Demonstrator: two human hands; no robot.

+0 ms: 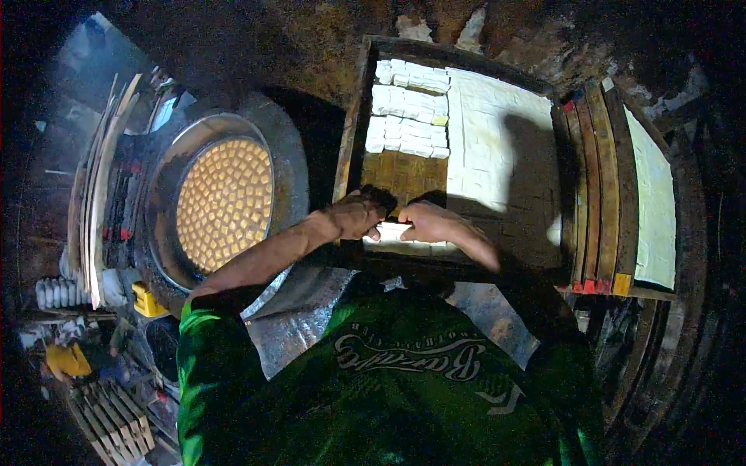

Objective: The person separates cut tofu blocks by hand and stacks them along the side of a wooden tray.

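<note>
In the head view, my left hand [363, 214] and my right hand [429, 224] meet near the front edge of a wooden tray [351, 132]. Their fingers are closed around the two ends of a white tofu piece [392, 231]. More white tofu [435, 247] lies just below it, along the tray's near side. Beyond my hands a bare strip of the brown tray bottom [408, 172] shows. Stacked tofu blocks [408, 133] stand farther back, and a flat cut slab of tofu [486, 116] covers the right part, partly in shadow.
To the left, a large round pan [268, 147] holds many golden-brown square pieces [225, 202]. Stacked wooden trays [594, 186] rise at the right, with more tofu [653, 202]. A yellow object [148, 300] sits below the pan. A person in yellow [68, 359] is at lower left.
</note>
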